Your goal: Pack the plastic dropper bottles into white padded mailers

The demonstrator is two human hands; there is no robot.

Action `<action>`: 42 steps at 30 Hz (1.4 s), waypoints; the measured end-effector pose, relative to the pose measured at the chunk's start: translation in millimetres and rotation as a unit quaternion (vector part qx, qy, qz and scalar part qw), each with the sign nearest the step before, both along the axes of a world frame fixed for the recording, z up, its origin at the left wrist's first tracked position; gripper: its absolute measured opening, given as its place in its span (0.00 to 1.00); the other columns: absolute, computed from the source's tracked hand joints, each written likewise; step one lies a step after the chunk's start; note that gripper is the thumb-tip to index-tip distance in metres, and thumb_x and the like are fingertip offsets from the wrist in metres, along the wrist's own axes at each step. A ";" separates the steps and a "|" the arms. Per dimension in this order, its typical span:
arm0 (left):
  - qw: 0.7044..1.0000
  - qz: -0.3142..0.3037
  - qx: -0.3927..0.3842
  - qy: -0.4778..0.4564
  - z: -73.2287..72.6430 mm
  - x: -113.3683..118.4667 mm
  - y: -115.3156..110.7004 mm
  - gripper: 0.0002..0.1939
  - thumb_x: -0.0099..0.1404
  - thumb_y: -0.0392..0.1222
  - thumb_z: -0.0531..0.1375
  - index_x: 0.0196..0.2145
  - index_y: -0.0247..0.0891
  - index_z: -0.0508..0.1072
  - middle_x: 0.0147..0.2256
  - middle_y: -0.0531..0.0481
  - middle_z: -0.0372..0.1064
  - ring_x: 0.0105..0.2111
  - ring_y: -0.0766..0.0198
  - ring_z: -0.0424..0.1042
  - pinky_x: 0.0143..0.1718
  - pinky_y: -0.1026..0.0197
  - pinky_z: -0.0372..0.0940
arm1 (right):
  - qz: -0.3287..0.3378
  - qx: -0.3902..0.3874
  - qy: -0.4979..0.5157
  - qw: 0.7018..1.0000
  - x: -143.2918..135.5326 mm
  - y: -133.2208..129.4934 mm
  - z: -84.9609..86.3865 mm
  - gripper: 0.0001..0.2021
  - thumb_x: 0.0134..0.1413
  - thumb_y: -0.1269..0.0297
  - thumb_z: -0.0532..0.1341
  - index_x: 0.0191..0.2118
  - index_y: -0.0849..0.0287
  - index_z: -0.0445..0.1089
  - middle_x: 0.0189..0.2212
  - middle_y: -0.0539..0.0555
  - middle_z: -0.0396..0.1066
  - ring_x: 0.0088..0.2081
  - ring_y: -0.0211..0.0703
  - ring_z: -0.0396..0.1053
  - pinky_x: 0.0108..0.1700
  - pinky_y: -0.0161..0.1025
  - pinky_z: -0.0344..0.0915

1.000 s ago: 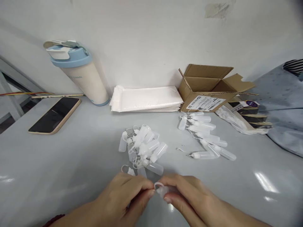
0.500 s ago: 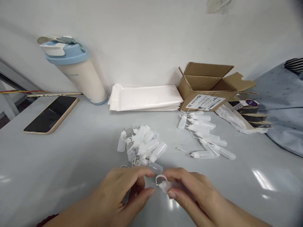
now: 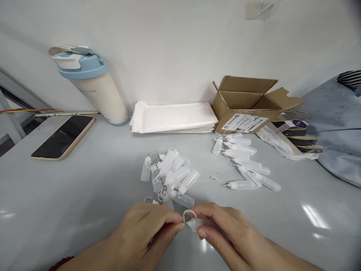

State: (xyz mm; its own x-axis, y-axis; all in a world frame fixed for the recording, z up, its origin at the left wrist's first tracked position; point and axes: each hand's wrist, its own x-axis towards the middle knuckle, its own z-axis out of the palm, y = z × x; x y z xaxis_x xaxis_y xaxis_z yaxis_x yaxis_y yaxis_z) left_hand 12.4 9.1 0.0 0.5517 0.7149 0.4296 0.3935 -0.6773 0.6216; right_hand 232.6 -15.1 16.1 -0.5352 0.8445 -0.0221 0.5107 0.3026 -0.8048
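**Small translucent bottle held between both hands above the worktop**

The small bottle (image 3: 194,224) is held above the near part of the glossy grey worktop (image 3: 107,192), just in front of a heap of similar bottles (image 3: 173,175). Its soft-looking plastic is milky and translucent, with a rounded body, a tapered nozzle and a thin strap (image 3: 189,211) curved into a loop above it. The body is gripped by the fingers of the right hand (image 3: 234,235) and partly hidden by them. The tip is pinched by the closed fingers of the left hand (image 3: 148,231); whether strap end or nozzle point is held there is too small to tell.

More such bottles are spread in a second group (image 3: 239,152) to the right, one with a thin metal needle tip. Behind it, an open brown cardboard carton (image 3: 218,109) with a printed label (image 3: 245,123) is seen; its bottom is hidden. At its left, smooth white packets (image 3: 177,116) are stacked flat. At its right, black pieces are held in a shallow tray (image 3: 284,141), beside crumpled clear plastic (image 3: 272,141). A cream tumbler (image 3: 101,94) with a blue lid and a dark-screened phone (image 3: 63,137) are placed at the left.
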 end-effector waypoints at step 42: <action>0.987 -0.033 -0.155 0.008 5.9 -3.7 -1.0 0.09 0.67 0.39 0.56 0.28 0.42 0.69 0.19 0.62 0.68 0.18 0.73 0.67 0.21 0.72 0.62 | 0.022 -0.007 0.003 1.000 0.3 0.8 4.9 0.11 0.64 0.67 0.55 0.50 0.56 0.65 0.41 0.53 0.76 0.40 0.40 0.75 0.38 0.33 0.72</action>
State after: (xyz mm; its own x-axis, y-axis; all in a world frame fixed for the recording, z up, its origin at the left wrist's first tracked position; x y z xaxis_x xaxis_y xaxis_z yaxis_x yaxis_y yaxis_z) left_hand 8.8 8.0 6.0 0.6056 0.7735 0.1867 0.3666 -0.4795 0.7973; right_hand 232.9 -14.3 20.9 -0.5723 0.8195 -0.0303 0.4916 0.3133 -0.8125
